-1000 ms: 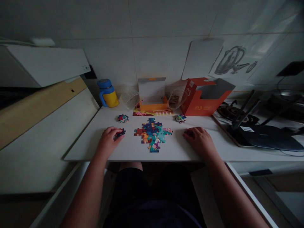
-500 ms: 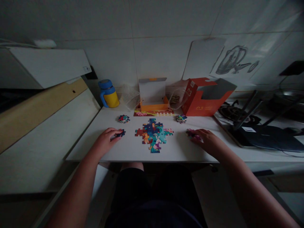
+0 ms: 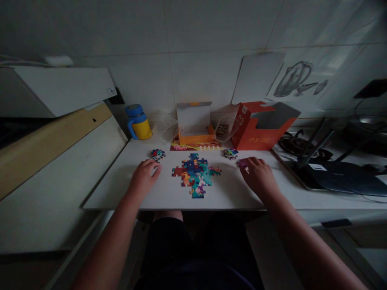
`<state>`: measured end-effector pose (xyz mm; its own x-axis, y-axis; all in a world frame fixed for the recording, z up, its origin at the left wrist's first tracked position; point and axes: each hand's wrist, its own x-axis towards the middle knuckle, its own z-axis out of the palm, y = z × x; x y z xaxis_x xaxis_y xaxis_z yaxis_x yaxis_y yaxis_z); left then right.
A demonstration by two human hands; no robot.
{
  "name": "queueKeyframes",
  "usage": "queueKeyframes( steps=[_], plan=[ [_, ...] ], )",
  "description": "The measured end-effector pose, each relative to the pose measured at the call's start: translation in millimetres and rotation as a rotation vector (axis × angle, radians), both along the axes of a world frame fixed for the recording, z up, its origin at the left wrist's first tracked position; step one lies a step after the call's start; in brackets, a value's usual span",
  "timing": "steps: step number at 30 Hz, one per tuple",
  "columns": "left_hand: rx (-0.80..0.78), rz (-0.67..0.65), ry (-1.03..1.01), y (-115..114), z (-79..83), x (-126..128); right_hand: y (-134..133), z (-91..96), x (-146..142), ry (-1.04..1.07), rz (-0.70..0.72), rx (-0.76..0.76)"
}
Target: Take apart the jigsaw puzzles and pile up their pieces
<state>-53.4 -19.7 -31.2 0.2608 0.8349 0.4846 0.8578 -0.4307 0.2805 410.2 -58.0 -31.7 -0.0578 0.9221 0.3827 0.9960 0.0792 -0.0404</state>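
A partly joined jigsaw puzzle (image 3: 196,175) with a rabbit and other animals lies mid-table between my hands. To its left, my left hand (image 3: 145,177) has its fingers curled towards the thumb, and whatever they hold is hidden. Just beyond those fingertips sits a small pile of puzzle pieces (image 3: 157,154). At the right, my right hand (image 3: 258,173) closes from above over purple puzzle pieces (image 3: 242,163), covering most of them. Another small pile of puzzle pieces (image 3: 231,153) lies behind, between the puzzle and my right hand.
An open orange box (image 3: 196,139) stands on a colourful printed sheet (image 3: 178,148) at the back. A blue and yellow jug (image 3: 139,123) is left of it, a red box (image 3: 256,129) right. Clear plastic bags (image 3: 165,127) flank the orange box. A black gas stove (image 3: 341,173) is far right.
My left hand has moved slightly right, and the dark pieces at its fingertips are out of sight. My right hand has shifted a little left and further over the purple pieces.
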Motion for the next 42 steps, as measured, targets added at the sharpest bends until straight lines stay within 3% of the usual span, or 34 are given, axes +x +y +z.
queueKeyframes(
  steps=[5, 12, 25, 33, 37, 42],
  plan=[
    [-0.246, -0.194, 0.046, 1, -8.4, 28, 8, 2.0, -45, 0.077, 0.338, -0.189],
    [-0.432, -0.311, 0.03, 39, -2.8, 31, 35, 12.1, -62, 0.043, 0.522, -0.325],
    [-0.536, -0.309, 0.003, 42, 5.5, 32, 41, 3.1, -51, 0.071, 0.574, -0.342],
    [-0.322, -0.362, -0.079, 25, 2.1, 54, 39, -2.6, -47, 0.111, 0.608, -0.309],
    [-0.242, -0.355, -0.033, 46, 0.2, 78, 57, 5.6, -56, 0.116, 0.552, -0.291],
    [-0.214, -0.323, -0.074, 84, -6.5, 104, 95, 6.4, -91, 0.11, 0.508, -0.245]
  ],
)
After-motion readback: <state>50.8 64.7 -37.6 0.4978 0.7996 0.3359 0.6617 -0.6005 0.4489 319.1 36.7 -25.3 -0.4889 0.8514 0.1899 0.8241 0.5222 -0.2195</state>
